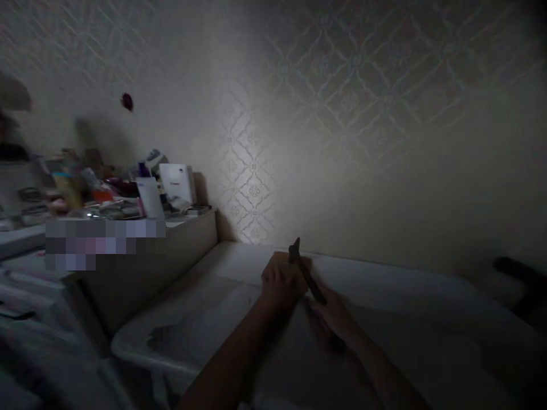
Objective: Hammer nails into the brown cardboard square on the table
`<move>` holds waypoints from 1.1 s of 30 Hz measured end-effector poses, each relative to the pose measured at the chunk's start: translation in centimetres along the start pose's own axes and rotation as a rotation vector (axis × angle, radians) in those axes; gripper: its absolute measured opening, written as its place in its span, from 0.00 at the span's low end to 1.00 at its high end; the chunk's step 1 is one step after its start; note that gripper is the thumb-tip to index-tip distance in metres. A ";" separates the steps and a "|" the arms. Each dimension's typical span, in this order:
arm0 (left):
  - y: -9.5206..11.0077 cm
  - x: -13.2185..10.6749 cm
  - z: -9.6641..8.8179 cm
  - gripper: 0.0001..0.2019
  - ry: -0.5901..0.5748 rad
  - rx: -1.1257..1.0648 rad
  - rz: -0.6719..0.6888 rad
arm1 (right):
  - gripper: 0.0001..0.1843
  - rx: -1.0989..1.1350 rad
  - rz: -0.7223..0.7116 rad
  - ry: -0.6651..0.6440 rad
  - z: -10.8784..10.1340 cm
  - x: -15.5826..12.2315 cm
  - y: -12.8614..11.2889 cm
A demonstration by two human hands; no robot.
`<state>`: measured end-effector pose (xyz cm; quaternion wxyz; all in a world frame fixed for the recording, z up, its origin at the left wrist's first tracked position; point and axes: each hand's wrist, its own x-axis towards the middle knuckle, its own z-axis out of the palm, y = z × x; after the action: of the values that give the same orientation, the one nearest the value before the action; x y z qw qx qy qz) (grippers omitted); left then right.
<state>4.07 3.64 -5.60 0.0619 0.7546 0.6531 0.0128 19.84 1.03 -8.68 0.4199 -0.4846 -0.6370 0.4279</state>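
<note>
In the head view, a small brown block (pixel 280 258), wooden by its look, sits on the white table (pixel 367 279) close to the wall. My left hand (pixel 280 287) grips it from the near side, with fingers bent over its face. A dark hammer (pixel 313 286) is in my right hand (pixel 335 312), which is closed around its handle. The hammer's head is over the block's upper right; in the dim light I cannot tell whether it touches the block.
To the left stands a white drawer cabinet (pixel 162 262) crowded with bottles and tubes, including a white tube (pixel 150 197) and a white box (pixel 177 182). Patterned wallpaper (pixel 342 142) rises behind the table. A dark blurred object (pixel 523 279) juts in at the right.
</note>
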 end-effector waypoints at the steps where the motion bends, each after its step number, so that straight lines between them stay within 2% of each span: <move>1: 0.0 0.0 0.0 0.34 -0.001 -0.005 0.003 | 0.28 0.007 0.014 -0.007 0.0 0.0 0.0; 7: -0.2 0.1 0.3 0.34 0.021 0.020 0.019 | 0.26 0.050 0.045 0.015 -0.1 0.0 -0.2; 11: -0.3 0.3 0.6 0.34 0.035 0.003 0.026 | 0.30 0.055 0.081 -0.010 0.0 0.1 0.0; 19: -0.1 0.2 0.3 0.33 0.030 -0.003 0.008 | 0.25 0.067 -0.013 0.007 0.1 0.2 0.1; 24: -0.1 0.1 0.1 0.34 0.007 -0.006 -0.002 | 0.25 0.044 0.023 0.004 0.0 0.2 0.0; 29: -0.1 0.2 0.3 0.33 0.029 -0.008 0.007 | 0.29 0.047 0.045 -0.010 0.0 0.2 0.0; 33: -0.1 0.2 0.4 0.34 0.037 0.004 0.008 | 0.27 0.027 0.025 0.007 0.0 0.1 -0.1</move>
<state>4.03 3.79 -6.03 0.0483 0.7571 0.6510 0.0255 19.78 1.14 -8.59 0.4233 -0.4884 -0.6237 0.4396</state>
